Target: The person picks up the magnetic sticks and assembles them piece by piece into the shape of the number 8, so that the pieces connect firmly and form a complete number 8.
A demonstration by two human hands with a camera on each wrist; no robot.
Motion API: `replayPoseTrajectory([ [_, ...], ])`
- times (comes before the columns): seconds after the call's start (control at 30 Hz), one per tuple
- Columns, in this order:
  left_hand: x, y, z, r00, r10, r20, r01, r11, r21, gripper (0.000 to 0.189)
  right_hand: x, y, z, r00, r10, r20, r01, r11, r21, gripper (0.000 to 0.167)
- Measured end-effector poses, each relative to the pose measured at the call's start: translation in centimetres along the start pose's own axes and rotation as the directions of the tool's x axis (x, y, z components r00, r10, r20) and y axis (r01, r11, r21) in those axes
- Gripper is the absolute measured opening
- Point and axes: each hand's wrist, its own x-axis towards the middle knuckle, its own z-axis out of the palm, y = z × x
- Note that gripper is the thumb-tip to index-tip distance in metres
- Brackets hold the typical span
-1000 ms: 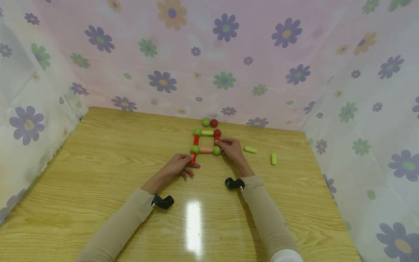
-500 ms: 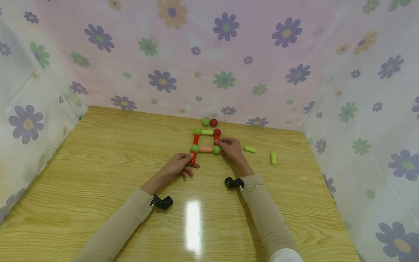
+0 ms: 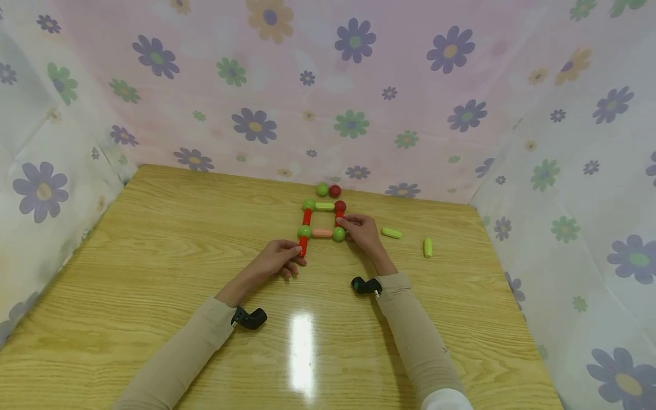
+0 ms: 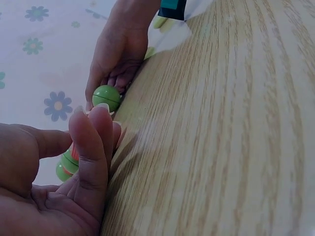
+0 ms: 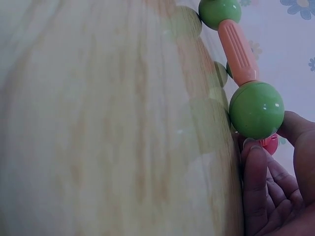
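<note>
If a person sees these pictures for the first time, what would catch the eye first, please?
Probably the small square of coloured balls and sticks near the far edge of the wooden table. The right hand pinches the red stick on the square's right side, the left hand another red stick at its near left corner. Behind the table stands a large flowered backdrop.

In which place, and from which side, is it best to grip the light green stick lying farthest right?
Probably at its middle, from above, pinching the left and right long sides: the light green stick is slim, lies flat on the table with its ends pointing near and far, and nothing crowds it. The right hand is nearer.
</note>
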Motion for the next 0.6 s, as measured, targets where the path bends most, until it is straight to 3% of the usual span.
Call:
replayPoseTrajectory([
  [0.2,-0.4,-0.1,-0.4,1.000,0.006,-0.004,-0.006,1.000,0.011,0.044,0.1,0.4,0.1,1.000,-0.015,-0.012,0.015,1.000,0.016,0.039],
  [0.4,-1.1,-0.2,-2.2,1.000,0.017,-0.005,-0.016,1.000,0.024,0.047,0.1,0.5,0.2,0.999,-0.027,-0.018,0.028,1.000,0.013,0.038],
  [0.6,-0.4,0.5,-3.7,0.996,0.068,-0.055,-0.066,0.997,0.033,0.043,0.1,0.7,0.0,0.999,-0.031,-0.012,0.031,1.000,0.006,0.038],
])
